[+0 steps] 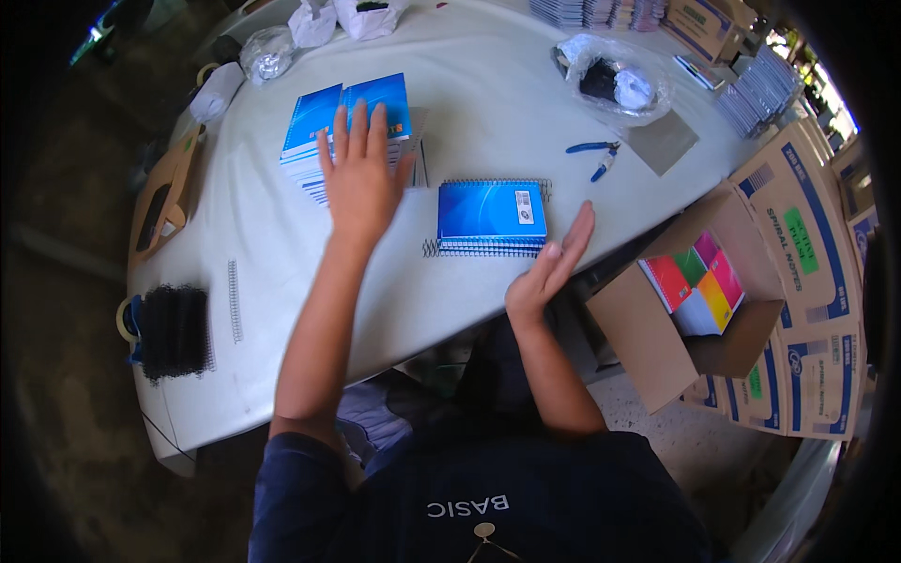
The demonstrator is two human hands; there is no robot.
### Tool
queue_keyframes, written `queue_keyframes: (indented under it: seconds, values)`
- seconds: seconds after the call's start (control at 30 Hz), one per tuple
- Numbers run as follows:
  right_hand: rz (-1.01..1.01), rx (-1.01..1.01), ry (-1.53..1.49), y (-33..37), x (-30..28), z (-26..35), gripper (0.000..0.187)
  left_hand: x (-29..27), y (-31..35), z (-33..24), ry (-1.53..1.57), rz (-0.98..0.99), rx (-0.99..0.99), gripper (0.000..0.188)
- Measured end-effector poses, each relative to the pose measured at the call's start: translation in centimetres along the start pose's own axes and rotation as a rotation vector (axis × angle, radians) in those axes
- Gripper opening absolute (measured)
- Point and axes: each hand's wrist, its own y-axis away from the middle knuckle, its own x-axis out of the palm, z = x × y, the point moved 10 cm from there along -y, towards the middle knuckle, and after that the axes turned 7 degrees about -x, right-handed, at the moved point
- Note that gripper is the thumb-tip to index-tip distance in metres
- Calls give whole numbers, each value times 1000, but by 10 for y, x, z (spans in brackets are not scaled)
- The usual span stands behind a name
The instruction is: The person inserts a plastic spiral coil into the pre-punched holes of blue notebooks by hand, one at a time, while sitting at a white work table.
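Two side-by-side stacks of blue-covered notebooks (312, 120) stand on the table toward the left. My left hand (361, 178) is over their near side with its fingers spread, seeming to rest on the covers. In front of me lies a shorter pile of blue spiral notebooks (479, 211), their black coils sticking out at both long edges. Just right of this pile my right hand (554, 265) is held up on edge, its fingers stretched out and nothing in it. Whether its thumb touches the pile I cannot tell.
Blue-handled pliers (601, 155) lie right of the pile, near a plastic bag (615, 83). An open carton (648, 324) with colourful notebooks stands beyond the table's right edge, beside stacked cartons (798, 235). Black coils (178, 330) and a single loose coil (235, 300) lie at left.
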Motion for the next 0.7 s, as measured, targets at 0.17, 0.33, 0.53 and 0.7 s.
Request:
queue_keyframes:
  seconds: [0.17,0.33,0.53,0.7]
  values:
    - [297,820,-1078,20,59,4,60,-63,19,8,448,345,50,21]
    - [795,1181,-931,70,91,19,39,-106,76,18,936,555,-17,42]
    - [1049,542,-620,81,124,30,32,-3,177,94,1289,613,-1030,53]
    - [1182,440,-500,96,135,23,29,-16,175,81,719,558,-537,42]
